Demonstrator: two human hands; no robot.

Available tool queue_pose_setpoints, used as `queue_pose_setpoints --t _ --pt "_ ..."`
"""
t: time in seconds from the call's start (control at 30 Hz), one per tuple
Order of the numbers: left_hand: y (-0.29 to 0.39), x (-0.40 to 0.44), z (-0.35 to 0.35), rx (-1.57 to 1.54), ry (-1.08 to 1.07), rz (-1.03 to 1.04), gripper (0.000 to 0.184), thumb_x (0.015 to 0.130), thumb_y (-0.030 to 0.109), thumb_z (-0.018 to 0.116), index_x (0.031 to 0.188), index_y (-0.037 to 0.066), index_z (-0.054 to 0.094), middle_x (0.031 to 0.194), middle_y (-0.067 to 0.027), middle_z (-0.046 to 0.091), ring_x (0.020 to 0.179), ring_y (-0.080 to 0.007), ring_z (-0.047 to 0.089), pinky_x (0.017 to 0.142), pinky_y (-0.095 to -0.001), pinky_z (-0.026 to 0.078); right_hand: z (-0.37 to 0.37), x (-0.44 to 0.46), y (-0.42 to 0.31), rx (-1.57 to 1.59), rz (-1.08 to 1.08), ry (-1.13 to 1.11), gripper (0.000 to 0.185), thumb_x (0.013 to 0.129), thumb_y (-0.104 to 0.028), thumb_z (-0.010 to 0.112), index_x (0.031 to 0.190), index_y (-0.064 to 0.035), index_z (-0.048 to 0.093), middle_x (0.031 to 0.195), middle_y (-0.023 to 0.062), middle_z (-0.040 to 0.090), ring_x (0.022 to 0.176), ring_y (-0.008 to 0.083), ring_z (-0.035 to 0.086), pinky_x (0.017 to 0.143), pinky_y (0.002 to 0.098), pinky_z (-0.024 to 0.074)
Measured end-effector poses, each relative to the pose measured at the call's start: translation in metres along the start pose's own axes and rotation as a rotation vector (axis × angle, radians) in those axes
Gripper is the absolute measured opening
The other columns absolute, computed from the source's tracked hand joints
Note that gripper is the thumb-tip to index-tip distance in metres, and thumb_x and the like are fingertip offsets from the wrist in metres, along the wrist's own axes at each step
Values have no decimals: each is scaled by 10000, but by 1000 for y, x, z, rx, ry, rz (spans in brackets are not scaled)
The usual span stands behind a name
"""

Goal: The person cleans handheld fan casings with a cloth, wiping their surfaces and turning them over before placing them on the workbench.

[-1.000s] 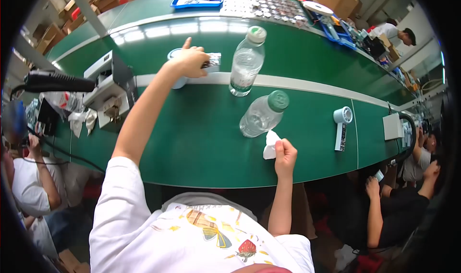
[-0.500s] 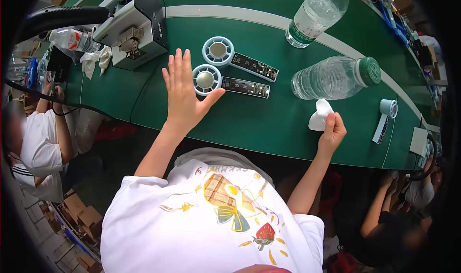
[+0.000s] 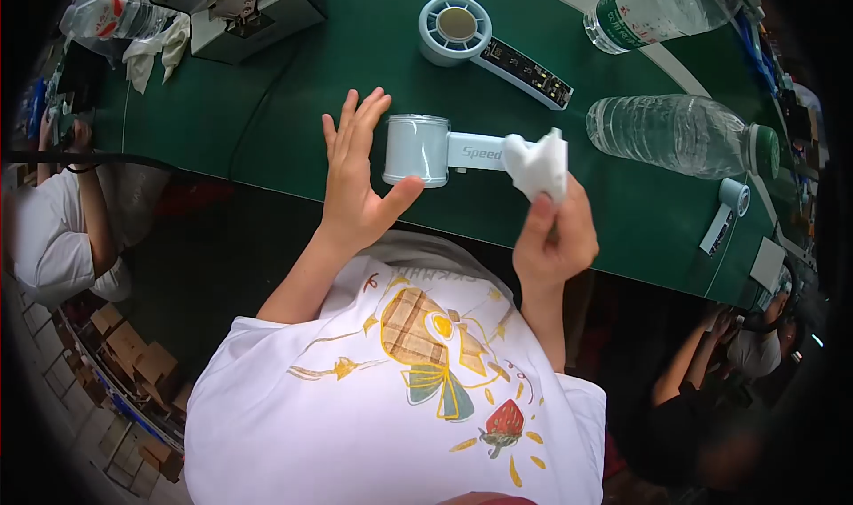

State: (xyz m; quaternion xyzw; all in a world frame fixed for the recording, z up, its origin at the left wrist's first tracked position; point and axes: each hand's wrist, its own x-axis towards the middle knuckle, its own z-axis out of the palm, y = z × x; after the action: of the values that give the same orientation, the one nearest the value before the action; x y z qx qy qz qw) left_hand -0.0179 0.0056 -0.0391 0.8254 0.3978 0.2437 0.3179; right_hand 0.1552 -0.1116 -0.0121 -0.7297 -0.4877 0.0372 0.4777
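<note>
A light blue handheld fan [image 3: 418, 151] is on its side near the table's front edge, its handle pointing right with the letters "Speed" showing. My left hand [image 3: 358, 181] is beside its round head, fingers spread, thumb at the head's lower edge. Pinched in my right hand [image 3: 558, 238] is a crumpled white cloth [image 3: 540, 166], which covers the end of the fan's handle. Behind lies a second fan [image 3: 455, 31], round face up, with the circuit board in its handle exposed.
Two clear plastic bottles, one upper [image 3: 662, 9] and one lower [image 3: 671, 135], are at the right on the green table [image 3: 293, 141]. Another fan [image 3: 733, 198] lies far right. A boxy machine [image 3: 258, 16] is at the upper left. People sit at both sides.
The nearer fan has turned from face up onto its side. My right hand has moved left with the cloth to the fan's handle. My left hand came back from the far side earlier.
</note>
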Motion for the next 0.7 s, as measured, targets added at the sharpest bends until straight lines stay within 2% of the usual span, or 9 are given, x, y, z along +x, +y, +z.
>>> queue_pose_setpoints --t 0.07,0.1,0.17,0.33,0.5,0.57,0.6,0.63,0.7 --pt "2 0 3 10 -14 1 684 755 439 651 1276 71 405 1373 -152 402 1309 -370 317 1091 -527 78 41 3 -18 -127 -204 -206 228 771 -83 614 988 -15 636 1093 92 635 1082 306 556 957 398 387" --pt "3 -1 4 26 -17 -4 693 748 447 654 1276 73 408 1364 -149 414 1306 -365 324 1093 -525 75 35 1 -13 -133 -197 -210 228 771 -83 614 988 -15 636 1093 92 635 1082 306 556 957 398 387" --pt "3 0 5 55 -13 -10 711 733 464 661 1275 76 414 1346 -143 440 1300 -356 340 1096 -520 69 20 2 3 -392 -137 -236 274 766 -91 619 1035 -43 641 1194 39 601 1260 284 418 1066 472 215" --pt "0 1 9 -61 33 30 731 692 448 706 1263 79 437 1268 -133 517 1273 -334 388 1099 -524 66 20 5 1 -397 -144 -280 324 760 -95 624 1082 -73 637 1259 38 563 1283 281 382 1072 523 159" --pt "-1 1 4 -194 14 37 726 646 390 753 1240 84 469 1191 -107 573 1211 -310 469 1106 -515 67 14 -2 21 -327 -77 -203 319 778 -81 608 1093 -106 651 1271 44 555 1248 310 411 1070 509 184" --pt "1 1 4 -267 26 33 700 630 322 768 1226 87 486 1165 -88 586 1092 -285 557 1113 -503 72 -4 0 36 -208 7 -184 285 790 -56 591 1066 -70 659 1261 61 561 1232 299 422 1044 449 275" --pt "3 -1 4 -290 15 14 718 629 314 765 1241 78 473 1162 -77 587 974 -249 594 1115 -494 72 -8 1 34 -64 88 -140 241 807 -21 557 1025 -29 658 1214 102 585 1174 282 466 945 365 377" --pt "5 -1 4 -299 3 29 721 632 314 764 1246 76 469 1165 -82 584 934 -238 595 1115 -495 71 -12 0 30 -65 81 -139 241 807 -21 557 1025 -29 658 1214 102 585 1174 282 466 945 365 377" --pt "6 -1 7 -328 56 26 729 645 302 755 1260 54 451 1178 -99 572 860 -232 595 1111 -503 69 -16 4 16 304 389 40 226 905 -76 457 991 63 613 1008 116 614 876 136 518 789 233 385"
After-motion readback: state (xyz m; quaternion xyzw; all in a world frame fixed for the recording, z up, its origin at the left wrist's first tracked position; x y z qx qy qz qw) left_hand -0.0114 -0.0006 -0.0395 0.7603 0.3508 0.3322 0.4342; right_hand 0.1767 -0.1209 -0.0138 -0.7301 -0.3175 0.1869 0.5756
